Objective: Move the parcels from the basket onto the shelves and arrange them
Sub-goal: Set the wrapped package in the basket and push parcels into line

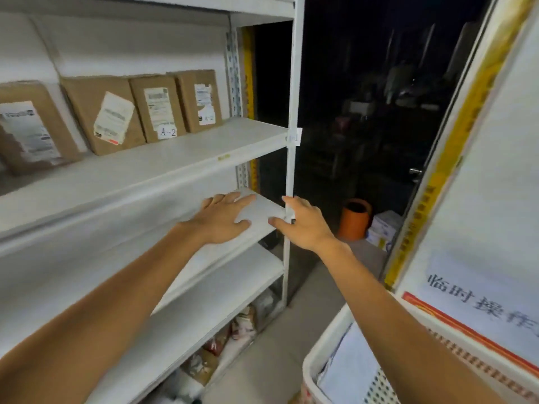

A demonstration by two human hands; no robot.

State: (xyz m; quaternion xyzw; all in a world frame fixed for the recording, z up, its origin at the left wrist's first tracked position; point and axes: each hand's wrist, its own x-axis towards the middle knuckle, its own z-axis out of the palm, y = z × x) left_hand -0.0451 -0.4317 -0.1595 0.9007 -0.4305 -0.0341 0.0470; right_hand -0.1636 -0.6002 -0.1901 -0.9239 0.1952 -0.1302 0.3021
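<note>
Both hands are apart on a pale parcel (262, 209) at the far right end of the middle shelf (233, 255). The left hand (223, 221) lies flat on top with straight fingers. The right hand (303, 227) is at its outer edge, though I cannot tell whether it grips.

That end is the worry: pushed further right, the parcel could slide past the upright post (291, 170) and drop towards the orange pot (354, 220) (white on white, so its edge is hard to judge). The right fingers might also jam against the post.

Brown parcels (157, 109) line the upper shelf (175, 167). The basket (313, 365) waits near the person's right arm, and the signboard (481, 199) crowds that side.
</note>
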